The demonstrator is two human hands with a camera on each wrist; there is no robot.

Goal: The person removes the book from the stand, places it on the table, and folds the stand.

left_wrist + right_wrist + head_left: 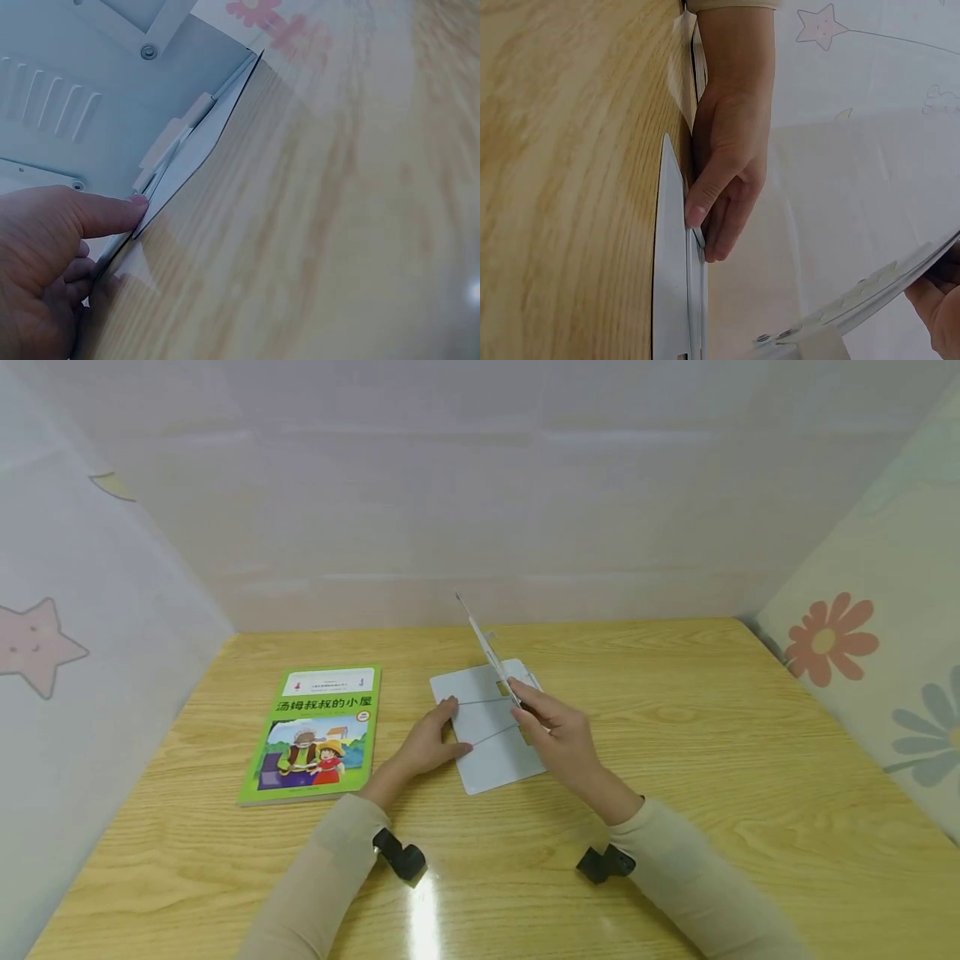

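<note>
A white metal folding stand (pixel 495 764) lies with its flat base on the table, and its slotted upper panel (pixel 56 105) is tilted up over it. At the base's left edge, my left hand (pixel 430 742) holds on with the thumb and fingers spread apart along the edge; the thumb (pixel 112 214) touches the edge. My right hand (pixel 558 735) pinches the raised panel on its right side, thumb toward me. In the right wrist view, the left hand (pixel 731 157) is at the base's edge and the panel's edge slants up to the right hand (pixel 941 304).
A green picture book (pixel 311 735) with Chinese characters lies on the wooden table (pixel 735 760), left of the stand. Pale cloth walls (pixel 480 510) with printed stars and flowers stand behind and at both sides. A black wrist camera (pixel 401 856) sits on the left sleeve.
</note>
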